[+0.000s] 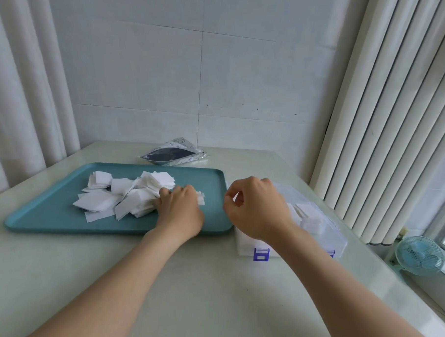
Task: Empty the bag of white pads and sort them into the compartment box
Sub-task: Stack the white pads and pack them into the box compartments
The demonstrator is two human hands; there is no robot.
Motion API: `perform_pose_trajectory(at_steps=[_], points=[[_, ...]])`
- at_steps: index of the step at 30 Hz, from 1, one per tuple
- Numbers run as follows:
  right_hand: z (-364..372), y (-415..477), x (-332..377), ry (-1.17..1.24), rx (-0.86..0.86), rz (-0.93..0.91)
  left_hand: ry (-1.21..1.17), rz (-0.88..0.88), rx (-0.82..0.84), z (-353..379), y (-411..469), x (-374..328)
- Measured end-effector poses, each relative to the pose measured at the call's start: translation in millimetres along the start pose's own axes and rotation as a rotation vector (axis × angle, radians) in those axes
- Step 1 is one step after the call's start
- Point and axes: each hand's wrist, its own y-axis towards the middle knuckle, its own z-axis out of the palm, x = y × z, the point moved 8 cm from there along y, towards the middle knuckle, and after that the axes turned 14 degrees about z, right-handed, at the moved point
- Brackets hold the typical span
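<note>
A heap of white square pads [120, 195] lies on a teal tray [47, 214]. My left hand [180, 208] rests on the right end of the heap, fingers curled round a small stack of pads. My right hand [253, 207] hovers between the tray and the clear compartment box [331, 237], its fingers loosely curled and holding nothing I can see. The box has blue latches and holds white pads [313, 220] in its compartments. The emptied bag [175, 152] lies flat behind the tray.
A pale table [209, 296] carries everything. Vertical blinds [392, 110] hang to the right, a curtain [17, 101] to the left. A small blue fan [420, 256] stands on the sill at the right.
</note>
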Motion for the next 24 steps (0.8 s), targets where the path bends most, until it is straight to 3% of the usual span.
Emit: perform_pose_trajectory(at_steps=[5, 7, 9, 14, 18, 21, 24], points=[[4, 18, 2, -0.134, 0.027, -0.039, -0.095, 0.110, -0.199, -9, 6, -4], [4, 23, 3, -0.158, 0.034, -0.054, -0.230, 0.195, -0.328, -20, 2, -13], [1, 24, 0, -0.122, 0.011, -0.030, -0.419, 0.222, -0.357, -27, 0, -20], [-3, 17, -14, -0.065, -0.093, 0.027, -1.030, 0.092, -0.218, -22, -4, -42], [-9, 6, -4, 0.083, -0.121, -0.127, -1.417, 0.015, -0.085, -8, -6, -52], [-5, -3, 0, 0.167, -0.110, -0.222, -1.562, 0.057, 0.048, -4, -10, -64], [-5, -4, -2, 0.177, -0.148, -0.219, -1.549, 0.056, 0.086, -4, -16, -67]])
